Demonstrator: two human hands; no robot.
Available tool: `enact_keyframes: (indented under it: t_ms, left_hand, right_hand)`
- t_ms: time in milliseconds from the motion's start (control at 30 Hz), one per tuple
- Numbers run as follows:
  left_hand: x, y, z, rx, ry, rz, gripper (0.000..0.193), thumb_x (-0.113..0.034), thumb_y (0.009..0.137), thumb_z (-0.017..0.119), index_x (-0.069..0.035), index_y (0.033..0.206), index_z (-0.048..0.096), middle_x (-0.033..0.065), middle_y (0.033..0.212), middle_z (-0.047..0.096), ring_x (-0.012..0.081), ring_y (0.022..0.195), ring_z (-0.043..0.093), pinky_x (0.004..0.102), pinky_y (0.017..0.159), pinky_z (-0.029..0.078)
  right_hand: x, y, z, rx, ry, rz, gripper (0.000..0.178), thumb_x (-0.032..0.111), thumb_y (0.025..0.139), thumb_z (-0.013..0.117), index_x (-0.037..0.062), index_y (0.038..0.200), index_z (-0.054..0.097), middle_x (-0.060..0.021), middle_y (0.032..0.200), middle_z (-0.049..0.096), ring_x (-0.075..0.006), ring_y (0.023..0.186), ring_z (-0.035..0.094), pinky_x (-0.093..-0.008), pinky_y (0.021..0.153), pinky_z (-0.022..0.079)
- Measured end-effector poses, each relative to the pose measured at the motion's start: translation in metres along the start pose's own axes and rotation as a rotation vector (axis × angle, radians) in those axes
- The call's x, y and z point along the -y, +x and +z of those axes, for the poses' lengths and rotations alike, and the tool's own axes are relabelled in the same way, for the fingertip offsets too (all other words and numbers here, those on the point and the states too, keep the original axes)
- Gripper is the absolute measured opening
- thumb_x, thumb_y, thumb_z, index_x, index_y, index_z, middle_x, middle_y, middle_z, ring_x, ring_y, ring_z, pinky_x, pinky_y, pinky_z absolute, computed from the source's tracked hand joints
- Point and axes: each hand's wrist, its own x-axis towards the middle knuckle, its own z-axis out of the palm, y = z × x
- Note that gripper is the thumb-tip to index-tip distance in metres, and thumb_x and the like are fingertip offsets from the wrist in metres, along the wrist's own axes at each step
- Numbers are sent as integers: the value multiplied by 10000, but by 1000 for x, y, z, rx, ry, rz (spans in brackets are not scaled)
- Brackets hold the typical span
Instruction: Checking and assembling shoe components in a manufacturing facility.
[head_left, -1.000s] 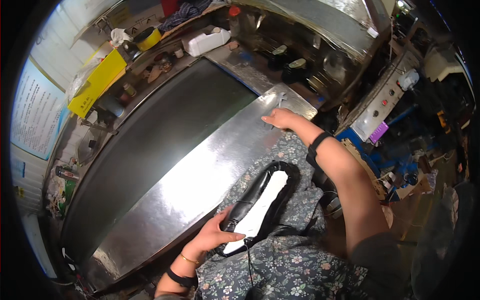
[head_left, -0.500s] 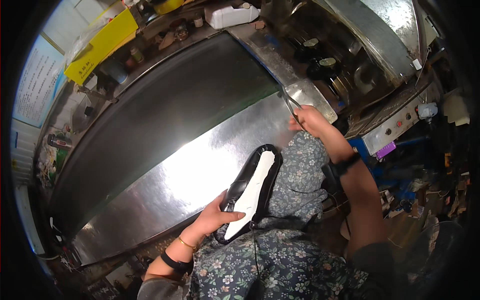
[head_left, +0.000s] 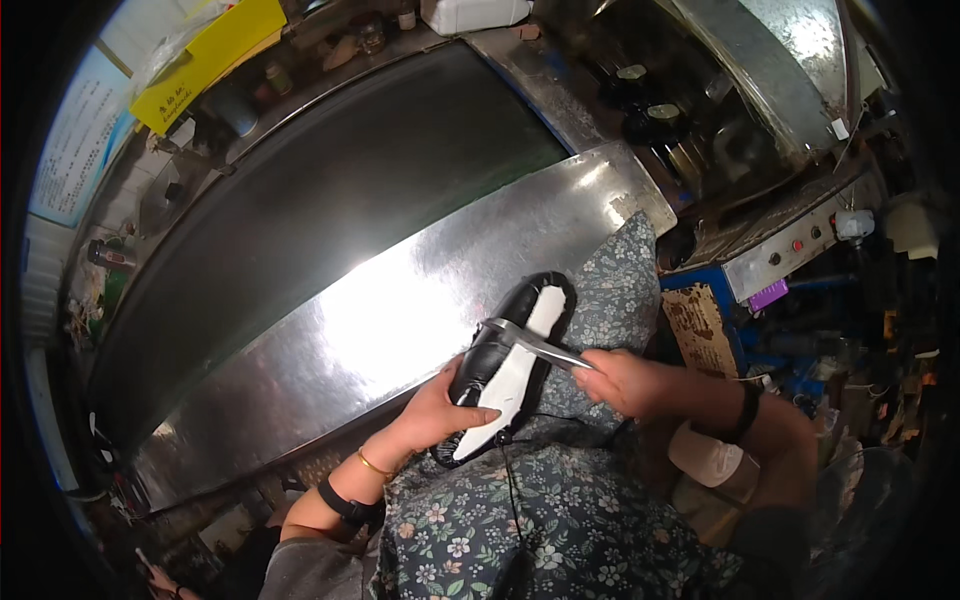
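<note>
A black shoe upper [head_left: 487, 352], sole side up with a white insole [head_left: 510, 390] showing, rests on my lap over the flowered apron [head_left: 450, 530]. My left hand [head_left: 440, 412] grips its near end, thumb on the white insole and fingers round the outer side. In my right hand [head_left: 620, 382] are metal pliers [head_left: 545, 349], their handles inside my closed fingers. The plier head lies across the middle of the shoe and reaches its left edge. Whether the jaws pinch the black material is too small to tell.
Beyond my lap stretches a shiny metal bench top [head_left: 300, 370] with a dark mat [head_left: 340, 190] behind it. A yellow box [head_left: 205, 70] and a white jug [head_left: 475, 14] stand at the back. To the right is a machine panel with buttons [head_left: 790, 250]. Another person's hand [head_left: 160, 580] shows at lower left.
My right hand has come down from the bench's right corner to the shoe, bringing the pliers across it. My left hand keeps its hold on the shoe, which has shifted slightly.
</note>
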Motion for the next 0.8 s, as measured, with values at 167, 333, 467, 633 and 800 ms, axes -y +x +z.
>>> enact_keyframes:
  t_ms: [167,333,467,633,800]
  left_hand:
    - [4,-7,3,-19,-51,-45,941,-222,734,846,77,1454,320,166,1300,546,209,1189,514,319,1048,396]
    - [10,2,1,10,-38,5,924,-203,733,847,70,1448,330,154,1285,556,192,1159,527,311,1025,416]
    - [0,-5,3,-2,-114,-81,887,-203,736,846,67,1430,365,141,1290,546,189,1161,520,316,1029,408]
    - [0,-2,5,-26,13,-26,870,-182,740,851,55,1426,371,118,1241,578,168,1129,536,299,998,432]
    - [-4,-5,9,12,-144,-50,867,-172,750,850,51,1432,363,110,1257,573,178,1127,543,301,1011,423]
  right_hand:
    - [29,-25,13,-232,-24,-330,235,237,1013,484,7,975,508,-181,734,600,-355,654,621,-395,611,476]
    - [-6,-7,15,-106,-120,-64,213,223,1021,470,13,993,493,-170,723,597,-345,637,617,-408,581,457]
    - [14,-23,23,-261,98,-339,223,239,1026,480,17,1008,492,-181,711,601,-359,665,622,-440,609,460]
    - [4,-13,16,18,-95,-147,228,234,1013,502,10,966,501,-220,764,597,-436,709,590,-447,623,459]
    - [-15,-13,23,-329,3,-307,281,281,1020,499,4,972,504,-202,729,600,-375,674,612,-446,628,457]
